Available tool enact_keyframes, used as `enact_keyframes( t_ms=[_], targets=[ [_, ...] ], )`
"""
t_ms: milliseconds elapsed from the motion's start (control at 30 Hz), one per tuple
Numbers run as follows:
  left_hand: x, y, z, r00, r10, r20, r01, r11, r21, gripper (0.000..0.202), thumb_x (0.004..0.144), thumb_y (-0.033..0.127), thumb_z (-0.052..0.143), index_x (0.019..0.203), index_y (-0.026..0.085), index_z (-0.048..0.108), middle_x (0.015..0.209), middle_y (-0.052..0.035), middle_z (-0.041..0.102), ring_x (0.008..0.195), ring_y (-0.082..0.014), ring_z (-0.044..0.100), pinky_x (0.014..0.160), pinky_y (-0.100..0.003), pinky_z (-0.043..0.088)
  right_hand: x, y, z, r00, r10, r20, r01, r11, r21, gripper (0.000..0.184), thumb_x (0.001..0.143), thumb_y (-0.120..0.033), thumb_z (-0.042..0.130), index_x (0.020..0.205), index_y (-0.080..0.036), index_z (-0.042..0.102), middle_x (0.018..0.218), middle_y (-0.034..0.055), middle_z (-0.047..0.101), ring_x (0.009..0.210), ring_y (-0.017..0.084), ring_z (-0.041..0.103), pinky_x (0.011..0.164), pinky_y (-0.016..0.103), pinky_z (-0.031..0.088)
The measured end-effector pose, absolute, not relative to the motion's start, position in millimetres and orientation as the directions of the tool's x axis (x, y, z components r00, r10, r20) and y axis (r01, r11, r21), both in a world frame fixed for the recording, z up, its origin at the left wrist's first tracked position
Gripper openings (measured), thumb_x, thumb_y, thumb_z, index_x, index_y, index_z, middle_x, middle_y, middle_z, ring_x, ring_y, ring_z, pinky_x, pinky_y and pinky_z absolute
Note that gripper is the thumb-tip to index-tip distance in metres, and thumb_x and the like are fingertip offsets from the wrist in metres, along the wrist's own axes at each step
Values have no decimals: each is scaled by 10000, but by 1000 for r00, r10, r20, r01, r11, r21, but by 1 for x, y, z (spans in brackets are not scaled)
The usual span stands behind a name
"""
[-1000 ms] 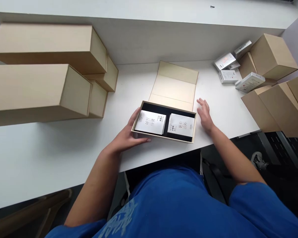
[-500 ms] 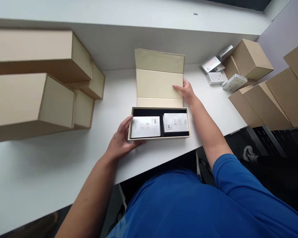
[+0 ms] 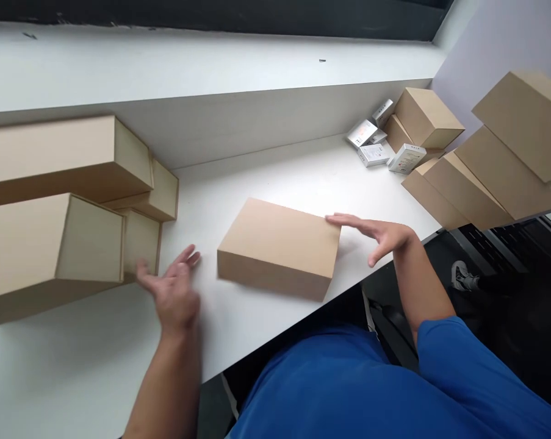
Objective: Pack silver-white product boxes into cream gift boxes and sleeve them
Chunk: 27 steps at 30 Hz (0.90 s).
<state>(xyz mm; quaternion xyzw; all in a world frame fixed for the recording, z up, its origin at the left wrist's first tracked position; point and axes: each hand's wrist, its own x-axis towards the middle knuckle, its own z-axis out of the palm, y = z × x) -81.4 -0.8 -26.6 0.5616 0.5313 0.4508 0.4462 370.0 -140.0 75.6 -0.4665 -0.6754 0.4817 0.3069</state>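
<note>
A long white tabletop [image 3: 266, 177] runs across a workroom, backed by a raised white ledge [image 3: 202, 73] that meets a pale lilac wall [image 3: 522, 42] at right; dark floor [image 3: 421, 286] shows below the front edge. Large tan boxes [image 3: 41, 155] crowd the table's left side, while more brown boxes [image 3: 490, 177] lean together at the right end. Between them, near the front edge, a closed tan box [image 3: 279, 238] lies flat on the white surface. The worker's right hand [image 3: 378, 235], thumb and fingers apart, reaches its fingertips to the box's far right corner. The left hand [image 3: 177, 292], motion-blurred, spreads its fingers beside the left-hand boxes. Small silver cartons [image 3: 406, 159] lie loosely clustered near the ledge.
</note>
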Motion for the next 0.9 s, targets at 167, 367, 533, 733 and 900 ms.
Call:
enact_keyframes(
  t_ms=[167, 367, 533, 733, 900],
  targets=[
    [-76, -2, -3, -178, 981, -77, -45, 70, 997, 370, 990, 497, 523, 1214, 206, 475, 1213, -186, 786, 1069, -284, 777, 1152, -540, 514, 413, -121, 21, 524, 844, 116, 366, -100, -925, 956, 855, -916, 555, 1536, -245, 548, 1685, 178, 517, 1609, 328, 456, 1322, 575, 369],
    [-58, -18, -8, 112, 993, 26, 267, -55, 962, 584, 914, 666, 674, 1247, 192, 598, 1121, -118, 745, 1101, -291, 706, 1106, -482, 540, 430, -41, -21, 745, 625, 235, 522, -325, -789, 772, 938, -666, 620, 1522, -182, 476, 1674, 200, 482, 1611, 296, 390, 1358, 511, 278],
    [-56, -15, -8, 177, 984, 29, 409, -100, 907, 569, 904, 749, 640, 1158, 240, 652, 1225, -101, 723, 1200, -329, 664, 1114, -485, 540, 446, 19, -16, 835, 527, 161, 513, -639, -573, 1061, 930, -713, 650, 1679, -57, 284, 1806, 286, 196, 1712, 385, 154, 1386, 561, 159],
    [-62, -6, -6, 144, 989, -40, 471, -33, 881, 526, 891, 746, 623, 1081, 261, 693, 1076, -62, 745, 1141, -349, 688, 1073, -479, 551, 474, 71, -13, 895, 440, 70, 414, -766, -491, 1202, 908, -665, 720, 1724, 25, 170, 1818, 340, -25, 1729, 450, -26, 1375, 637, 0],
    [-71, 1, -13, 78, 996, -43, 509, -3, 861, 432, 863, 703, 629, 971, 292, 706, 1031, -33, 762, 1102, -363, 710, 996, -465, 573, 495, 97, -9, 907, 411, 93, 398, -765, -507, 1129, 875, -613, 781, 1732, -81, 274, 1839, 277, 65, 1725, 460, -35, 1356, 683, -44]
  ],
)
